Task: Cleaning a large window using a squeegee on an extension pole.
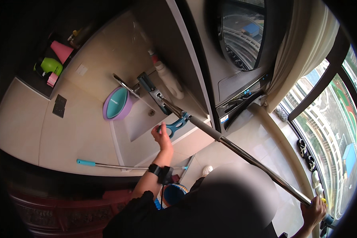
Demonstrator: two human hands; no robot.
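Observation:
I hold a long mop with a silver metal pole (246, 156) that runs from lower right up to the white sink (141, 119). The mop's folded head (150, 90) hangs over the sink beside the faucet (125, 85). My left hand (162, 135), with a dark band on its wrist, grips the blue squeeze lever (177, 124) on the pole. My right hand (314, 213) is closed around the pole's far end at the lower right.
A purple and teal basin (117, 103) stands at the sink's edge, a white bottle (169, 80) behind it. A washing machine (242, 39) is to the right, then a curtain (301, 51), windows and slippers (305, 152). A teal-tipped pole (107, 164) leans on the counter.

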